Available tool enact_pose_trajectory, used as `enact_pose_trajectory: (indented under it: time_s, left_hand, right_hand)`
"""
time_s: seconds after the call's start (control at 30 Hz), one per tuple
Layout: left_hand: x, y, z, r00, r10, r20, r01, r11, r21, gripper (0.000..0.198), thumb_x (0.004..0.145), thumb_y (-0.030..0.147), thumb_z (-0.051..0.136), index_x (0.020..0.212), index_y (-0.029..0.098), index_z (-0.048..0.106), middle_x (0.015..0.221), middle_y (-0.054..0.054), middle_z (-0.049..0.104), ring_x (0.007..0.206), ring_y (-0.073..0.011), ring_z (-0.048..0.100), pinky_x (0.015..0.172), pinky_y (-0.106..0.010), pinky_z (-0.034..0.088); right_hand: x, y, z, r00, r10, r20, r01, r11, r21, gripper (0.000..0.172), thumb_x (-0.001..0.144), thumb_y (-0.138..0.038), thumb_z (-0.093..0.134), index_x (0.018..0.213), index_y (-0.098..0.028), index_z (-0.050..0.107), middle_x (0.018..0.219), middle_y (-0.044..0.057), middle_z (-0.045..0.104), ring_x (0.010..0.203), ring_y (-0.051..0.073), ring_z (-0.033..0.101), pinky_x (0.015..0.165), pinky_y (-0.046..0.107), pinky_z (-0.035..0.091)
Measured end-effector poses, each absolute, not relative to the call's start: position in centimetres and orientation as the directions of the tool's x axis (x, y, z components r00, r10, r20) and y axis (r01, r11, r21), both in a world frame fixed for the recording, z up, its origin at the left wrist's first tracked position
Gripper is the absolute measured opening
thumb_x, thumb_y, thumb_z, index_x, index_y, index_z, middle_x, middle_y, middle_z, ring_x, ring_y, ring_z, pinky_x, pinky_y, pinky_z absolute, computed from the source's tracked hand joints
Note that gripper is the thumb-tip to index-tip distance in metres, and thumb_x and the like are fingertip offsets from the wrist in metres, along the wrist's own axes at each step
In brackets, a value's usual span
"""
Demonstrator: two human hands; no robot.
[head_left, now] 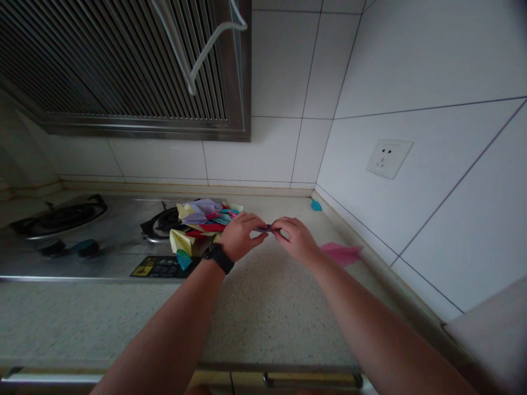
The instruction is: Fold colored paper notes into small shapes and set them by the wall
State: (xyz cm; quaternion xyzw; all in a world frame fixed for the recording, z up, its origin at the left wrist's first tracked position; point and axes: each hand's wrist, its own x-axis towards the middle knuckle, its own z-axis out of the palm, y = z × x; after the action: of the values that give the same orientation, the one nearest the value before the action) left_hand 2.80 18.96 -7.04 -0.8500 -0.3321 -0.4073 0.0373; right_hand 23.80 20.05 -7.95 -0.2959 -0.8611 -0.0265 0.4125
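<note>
Between my two hands, above the speckled counter [272,307], is a small, thin, dark purplish piece [263,229], perhaps folded paper. My left hand [242,235], with a black watch on its wrist, pinches its left end. The fingertips of my right hand [295,236] close on its right end. Just left of my left hand, a pile of folded colored papers [203,211] in purple, yellow, red and teal lies over the right part of the stove. A pink paper [341,253] rests on the counter beyond my right forearm.
The gas stove [119,236] spans the left side, under a range hood [123,66] with a white cable hanging in front. A small teal paper [315,204] sits in the back corner. The tiled right wall bears a socket [389,158]. A drawer handle [313,379] shows below the counter's edge.
</note>
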Motion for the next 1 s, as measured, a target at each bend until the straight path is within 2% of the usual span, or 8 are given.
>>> enact_pose_trajectory:
  time_s: [0.2, 0.4, 0.63, 0.83, 1.0]
  left_hand:
    - [2.84, 18.99, -6.96, 0.468, 0.508, 0.723, 0.583, -0.792, 0.18, 0.007, 0.086, 0.018, 0.061, 0.089, 0.019, 0.067, 0.091, -0.002, 0.066, 0.087, -0.0157, 0.055, 0.086, -0.033, 0.04]
    - [2.83, 18.99, -6.94, 0.502, 0.504, 0.703, 0.59, -0.794, 0.147, 0.011, 0.09, 0.023, 0.058, 0.088, 0.018, 0.067, 0.09, -0.002, 0.066, 0.086, -0.0155, 0.054, 0.084, -0.033, 0.039]
    - [2.85, 18.85, -7.09, 0.525, 0.534, 0.662, 0.648, -0.756, 0.095, 0.014, 0.09, 0.022, 0.056, 0.087, 0.02, 0.069, 0.092, -0.003, 0.066, 0.089, -0.0172, 0.053, 0.086, -0.034, 0.039]
    - [2.62, 18.96, -6.78, 0.548, 0.534, 0.645, 0.622, -0.775, 0.113, 0.017, 0.093, 0.027, 0.054, 0.092, 0.021, 0.07, 0.094, -0.002, 0.067, 0.089, -0.017, 0.054, 0.087, -0.034, 0.039]
    - [2.89, 18.95, -6.74, 0.549, 0.527, 0.648, 0.61, -0.783, 0.119, 0.015, 0.093, 0.023, 0.053, 0.09, 0.018, 0.067, 0.092, -0.003, 0.066, 0.088, -0.0169, 0.053, 0.087, -0.033, 0.039]
  right_hand:
    - [23.59, 19.69, -7.63, -0.512, 0.479, 0.713, 0.535, 0.827, -0.171, 0.009, 0.086, -0.017, 0.06, 0.095, -0.02, 0.062, 0.092, 0.004, 0.064, 0.089, 0.016, 0.056, 0.083, 0.031, 0.04]
    - [23.43, 19.51, -7.3, -0.549, 0.502, 0.669, 0.585, 0.802, -0.121, 0.007, 0.087, -0.017, 0.059, 0.094, -0.018, 0.062, 0.094, 0.004, 0.062, 0.091, 0.017, 0.055, 0.083, 0.032, 0.04]
    - [23.1, 19.78, -7.8, -0.556, 0.508, 0.659, 0.567, 0.81, -0.146, 0.009, 0.086, -0.01, 0.058, 0.089, -0.017, 0.062, 0.094, 0.004, 0.06, 0.091, 0.016, 0.053, 0.083, 0.031, 0.042]
    - [23.23, 19.56, -7.58, -0.536, 0.522, 0.664, 0.582, 0.798, -0.158, 0.01, 0.084, -0.01, 0.06, 0.09, -0.018, 0.063, 0.094, 0.005, 0.06, 0.091, 0.016, 0.053, 0.084, 0.031, 0.042]
    - [23.2, 19.76, -7.73, -0.522, 0.536, 0.664, 0.556, 0.804, -0.212, 0.011, 0.084, -0.008, 0.058, 0.088, -0.017, 0.062, 0.091, 0.004, 0.059, 0.088, 0.015, 0.053, 0.081, 0.029, 0.043]
